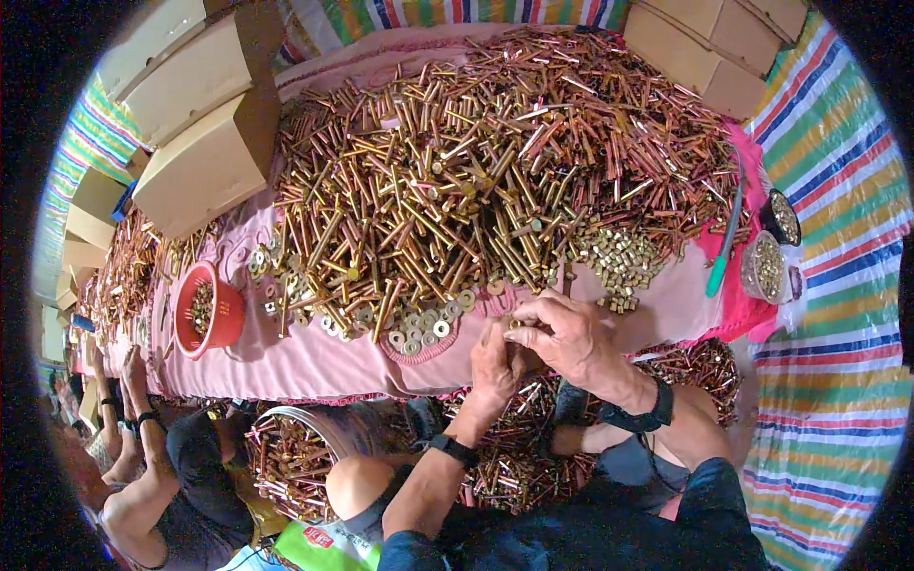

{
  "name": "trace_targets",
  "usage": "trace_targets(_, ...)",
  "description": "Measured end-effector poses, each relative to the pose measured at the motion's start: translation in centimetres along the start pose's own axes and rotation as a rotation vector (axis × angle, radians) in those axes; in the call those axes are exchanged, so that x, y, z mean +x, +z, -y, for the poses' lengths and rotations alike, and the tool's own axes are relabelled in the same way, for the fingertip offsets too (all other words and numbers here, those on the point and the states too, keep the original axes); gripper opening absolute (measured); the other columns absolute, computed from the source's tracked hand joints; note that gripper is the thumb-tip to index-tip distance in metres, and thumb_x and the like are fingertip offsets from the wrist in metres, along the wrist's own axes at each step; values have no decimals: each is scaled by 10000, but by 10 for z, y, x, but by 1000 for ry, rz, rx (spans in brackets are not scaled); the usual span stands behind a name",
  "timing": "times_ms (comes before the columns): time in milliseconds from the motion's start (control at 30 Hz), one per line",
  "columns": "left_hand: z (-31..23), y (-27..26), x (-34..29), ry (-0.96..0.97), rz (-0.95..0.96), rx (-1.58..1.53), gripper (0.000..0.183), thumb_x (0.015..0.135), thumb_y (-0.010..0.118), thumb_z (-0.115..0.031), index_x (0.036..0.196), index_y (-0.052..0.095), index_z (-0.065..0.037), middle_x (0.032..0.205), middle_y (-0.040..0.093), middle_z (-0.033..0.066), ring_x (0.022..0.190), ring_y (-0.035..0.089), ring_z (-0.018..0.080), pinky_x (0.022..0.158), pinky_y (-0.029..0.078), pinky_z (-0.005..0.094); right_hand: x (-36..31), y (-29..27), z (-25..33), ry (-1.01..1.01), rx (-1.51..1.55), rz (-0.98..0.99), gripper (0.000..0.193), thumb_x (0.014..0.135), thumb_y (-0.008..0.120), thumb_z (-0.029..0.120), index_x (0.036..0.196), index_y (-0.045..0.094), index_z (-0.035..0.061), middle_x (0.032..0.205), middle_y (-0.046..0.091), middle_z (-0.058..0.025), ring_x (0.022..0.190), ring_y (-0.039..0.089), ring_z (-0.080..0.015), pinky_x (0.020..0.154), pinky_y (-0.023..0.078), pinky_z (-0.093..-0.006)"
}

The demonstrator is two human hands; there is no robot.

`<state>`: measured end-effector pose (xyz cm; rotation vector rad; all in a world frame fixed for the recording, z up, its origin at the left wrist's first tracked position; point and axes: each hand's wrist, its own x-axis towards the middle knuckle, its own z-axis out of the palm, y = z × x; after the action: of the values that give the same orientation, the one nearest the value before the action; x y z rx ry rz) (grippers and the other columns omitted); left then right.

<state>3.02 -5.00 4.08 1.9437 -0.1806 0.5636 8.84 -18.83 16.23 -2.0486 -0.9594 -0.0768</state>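
My left hand (496,364) and my right hand (568,335) meet just above the near edge of the pink cloth (314,371). Between the fingertips of my right hand a small brass-coloured piece (520,324) shows; its kind is unclear. The fingers of my left hand are closed, and what they hold is hidden. Beyond the hands lies a big heap of brass-coloured bolts (409,209). Flat washers (419,328) are spread to the left of my hands, and a small pile of short brass-coloured nuts (619,266) lies to their right.
A red plastic bowl (233,319) with small metal parts stands at left. Cardboard boxes (205,171) are stacked behind it. At right are a green-handled tool (721,266) and a clear tub (764,266). Below the table, a container (328,428) holds more bolts. Another person's hands (133,366) work at far left.
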Motion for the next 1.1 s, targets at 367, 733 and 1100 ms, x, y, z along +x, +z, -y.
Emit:
trace_targets(367, -2, 0, 1, -23, 33, -5, 325, 816, 594, -3, 1138, 569, -36, 915, 566, 196, 828, 591, 424, 699, 496, 478, -15, 23, -18, 164, 40, 12, 187, 845, 771, 126, 892, 627, 18, 743, 639, -88, 686, 656, -221, 597, 510, -341)
trace_targets(733, -1, 3, 1, 3, -13, 22, 253, 809, 594, -3, 1057, 546, -25, 885, 544, 202, 808, 571, 441, 681, 479, 489, -5, 9, -11, -136, -81, 1, 211, 855, 735, 82, 1041, 665, 11, 888, 638, -118, 811, 646, -271, 693, 538, -348)
trace_targets(1100, 6, 3, -1, 39, 13, 18, 371, 780, 606, 1, 1150, 586, -32, 882, 567, 204, 805, 576, 437, 678, 488, 485, -10, 8, -20, 242, 159, 110, 299, 806, 823, 162, 1000, 665, -3, 868, 627, -114, 708, 614, -233, 639, 516, -339)
